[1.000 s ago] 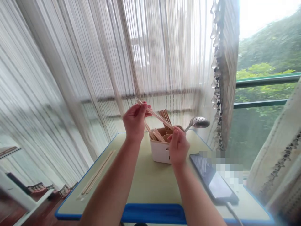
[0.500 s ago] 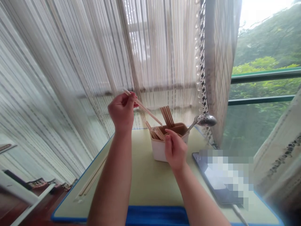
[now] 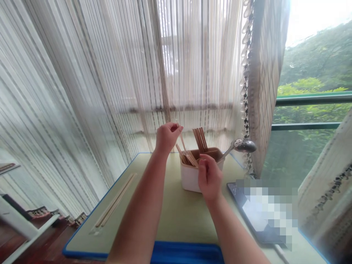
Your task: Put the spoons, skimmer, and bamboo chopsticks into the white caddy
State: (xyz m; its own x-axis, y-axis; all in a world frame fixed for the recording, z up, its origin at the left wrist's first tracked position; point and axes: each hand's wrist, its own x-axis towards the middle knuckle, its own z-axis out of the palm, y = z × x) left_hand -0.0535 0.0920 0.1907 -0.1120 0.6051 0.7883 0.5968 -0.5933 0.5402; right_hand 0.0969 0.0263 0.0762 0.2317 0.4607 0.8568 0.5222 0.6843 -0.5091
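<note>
A white holder with a brown inner rim stands on the green table. Wooden chopsticks stick up from it, and a perforated metal ladle leans out to the right. My left hand is above the holder's left side, fingers pinched on a pair of chopsticks whose lower ends reach into the holder. My right hand hovers in front of the holder with fingers curled together; whether it holds anything is hidden.
A pair of chopsticks lies on the table near its left edge. A phone with a cable lies at the right. The table has a blue rim. String curtains hang behind, a window with a green railing at the right.
My left hand has swung the chopsticks from a long slant to nearly upright and lowered them into the holder. My right hand let go of their lower end and drew back slightly.
</note>
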